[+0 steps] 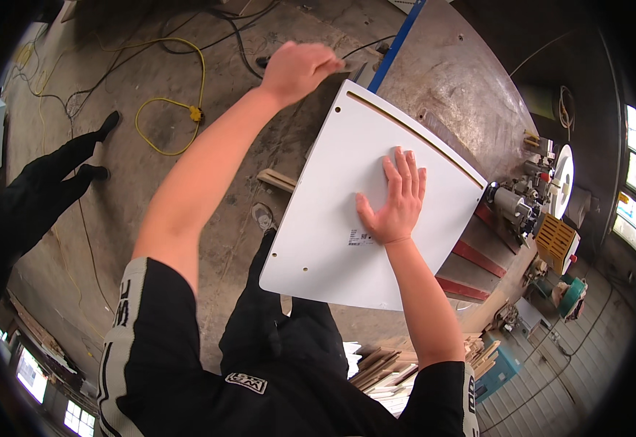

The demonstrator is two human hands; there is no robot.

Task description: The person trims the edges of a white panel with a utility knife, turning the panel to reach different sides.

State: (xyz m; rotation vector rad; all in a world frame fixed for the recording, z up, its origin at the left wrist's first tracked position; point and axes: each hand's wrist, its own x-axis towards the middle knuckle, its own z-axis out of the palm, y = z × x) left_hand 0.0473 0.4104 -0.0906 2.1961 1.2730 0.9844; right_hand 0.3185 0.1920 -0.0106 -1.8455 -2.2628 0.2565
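A white panel (325, 218) with curved edges lies in front of me, its right part over a metal table. It has a long slot near its far right edge, small holes near its corners and a small printed mark. My right hand (396, 207) rests flat on it, fingers spread. Beyond the panel's far left corner, my left hand (299, 71) is raised with its fingers curled closed. A thin greyish edge shows beside those fingers; whether it is held, and what it is, I cannot make out.
The metal table (441, 65) has a blue edge strip (399, 40). A machine with a motor (511, 202) stands to the right, beyond red bars (478, 256). Wood strips (383, 370) are piled near me. A yellow cord (203, 80) crosses the floor; another person's dark trousers (26, 189) are at left.
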